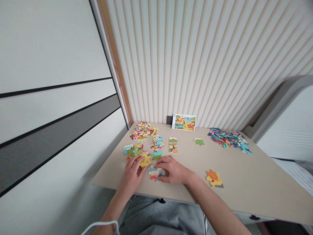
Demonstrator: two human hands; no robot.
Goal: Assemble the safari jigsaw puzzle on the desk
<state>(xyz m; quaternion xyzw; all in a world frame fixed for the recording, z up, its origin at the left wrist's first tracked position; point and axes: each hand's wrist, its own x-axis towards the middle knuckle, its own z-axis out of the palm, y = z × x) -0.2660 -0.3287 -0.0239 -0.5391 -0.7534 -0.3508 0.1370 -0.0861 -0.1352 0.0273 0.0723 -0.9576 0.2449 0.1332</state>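
My left hand [131, 173] has its fingers and thumb around a yellow puzzle piece [146, 160]. To the right, my right hand [173, 170] is closed on a cream puzzle piece [154, 173] with blue and red patches, its thumb and fingers at the piece's right side. Just beyond lies a blue-and-green puzzle piece [157, 154]. A heap of green and red puzzle pieces [133, 150] sits past my left fingertips, partly covered by them. Farther back are light-blue pieces [158, 142] and an upright strip of joined pieces with a tree [173, 145].
A picture card [184, 122] leans against the ribbed wall at the back. One pile of red and yellow pieces [144, 130] is back left, a dark blue pile [229, 139] back right. A green piece [199, 141] and an orange-yellow piece [214, 178] lie on the table [186, 156].
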